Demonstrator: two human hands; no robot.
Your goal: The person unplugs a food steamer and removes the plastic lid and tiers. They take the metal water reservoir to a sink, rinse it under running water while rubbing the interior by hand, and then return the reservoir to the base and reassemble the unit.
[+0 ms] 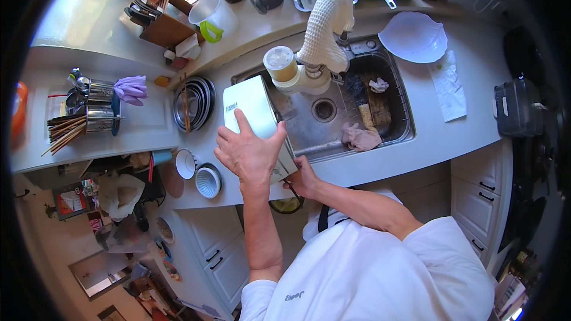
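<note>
A pale, box-shaped appliance or container point(250, 93) lies on the counter by the sink's left edge, its smooth top bearing small dark writing. My left hand point(250, 154) spans that top, fingers towards its left side and thumb at its right edge. At the near end, my right hand point(304, 178) is curled low beside the box, next to a thin black cord or strap point(292, 189); its fingertips are partly hidden, and whether it grips the box or the cord does not show. Behind the box, a faucet wrapped in cream waffle cloth point(323, 22) stands by a faucet-mounted water filter point(285, 71).
The steel sink point(308, 120) holds a pinkish rag point(361, 137), a brush-like tool point(366, 111) and a wire rack. Nested metal bowls point(194, 104) with chopsticks and white fluted cups point(208, 182) stand left. A white leaf-shaped dish point(415, 37) and paper towel point(447, 87) lie right.
</note>
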